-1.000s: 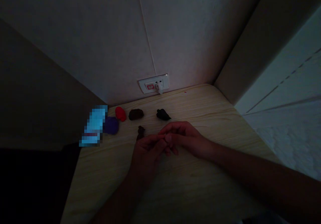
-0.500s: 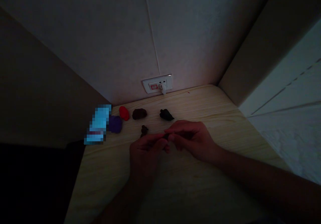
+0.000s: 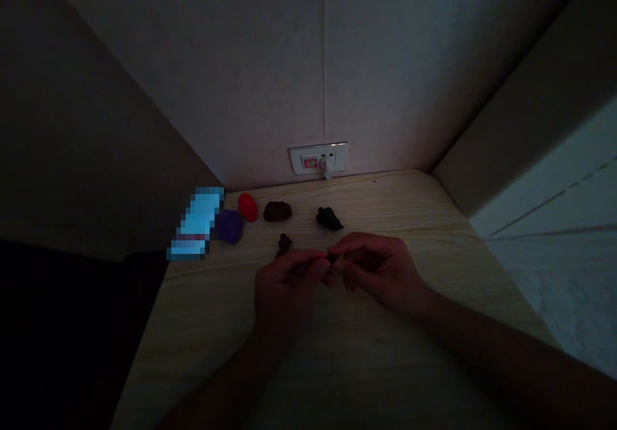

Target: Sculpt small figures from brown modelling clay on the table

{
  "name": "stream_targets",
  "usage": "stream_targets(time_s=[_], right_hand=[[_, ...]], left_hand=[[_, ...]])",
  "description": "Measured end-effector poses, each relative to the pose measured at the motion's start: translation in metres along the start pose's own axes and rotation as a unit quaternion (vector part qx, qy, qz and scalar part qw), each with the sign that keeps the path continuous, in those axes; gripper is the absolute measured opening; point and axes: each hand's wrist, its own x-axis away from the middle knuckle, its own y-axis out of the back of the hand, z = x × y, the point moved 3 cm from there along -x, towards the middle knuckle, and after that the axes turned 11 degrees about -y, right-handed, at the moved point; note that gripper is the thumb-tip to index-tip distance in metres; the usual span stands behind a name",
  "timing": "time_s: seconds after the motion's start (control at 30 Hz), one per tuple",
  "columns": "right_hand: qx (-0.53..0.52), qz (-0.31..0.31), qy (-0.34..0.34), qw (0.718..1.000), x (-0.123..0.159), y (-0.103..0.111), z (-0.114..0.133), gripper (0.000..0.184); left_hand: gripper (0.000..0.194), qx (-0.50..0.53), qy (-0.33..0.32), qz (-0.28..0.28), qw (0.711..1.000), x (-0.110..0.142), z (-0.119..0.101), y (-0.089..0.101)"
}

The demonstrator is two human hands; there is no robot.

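Note:
Fingertip to fingertip, my left hand (image 3: 289, 288) and my right hand (image 3: 380, 269) meet over the wooden tabletop (image 3: 337, 366). Both are closed in a pinch around a small dark piece (image 3: 332, 258), mostly covered by the fingers, so its kind does not show. Just beyond my left hand lies a small dark brown lump (image 3: 284, 243), like modelling clay, partly hidden by that hand. A dark, pointed lump (image 3: 329, 218) rests past my right fingertips. Farther back are a brown lump (image 3: 277, 211), a red lump (image 3: 247, 207) and a purple lump (image 3: 230, 227).
At the table's left edge lies a blurred-out bright blue, flat object (image 3: 196, 223), touching or close to the purple lump. A wall socket (image 3: 318, 159) with a white plug (image 3: 327, 168) sits just above the table's back edge. Walls border the table behind.
The camera view has turned, shifting the table items slightly right and up. My hands keep their pinch together; the fingertips have parted a little, showing more of the dark piece.

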Motion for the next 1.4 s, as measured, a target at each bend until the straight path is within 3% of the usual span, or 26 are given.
stream_targets(time_s=[0.4, 0.6, 0.93, 1.4], right_hand=[[0.043, -0.025, 0.039, 0.998, -0.0036, 0.0084, 0.0027, 0.011], [0.049, -0.03, 0.031, 0.998, -0.0018, 0.0083, 0.0002, 0.028], [0.06, -0.031, 0.034, 0.997, -0.0026, 0.0088, 0.0033, 0.005], [0.067, -0.018, 0.002, 0.998, -0.0014, 0.0076, -0.0007, 0.008]], left_hand=[[0.014, 0.019, 0.005, 0.001, 1.0, -0.0002, -0.0027, -0.0032], [0.009, 0.035, 0.01, -0.005, 0.999, -0.0009, -0.0011, -0.0029], [0.014, 0.075, 0.018, 0.011, 0.997, 0.0009, -0.0009, -0.0066], [0.007, 0.043, 0.001, 0.004, 0.999, 0.0008, -0.0022, -0.0053]])
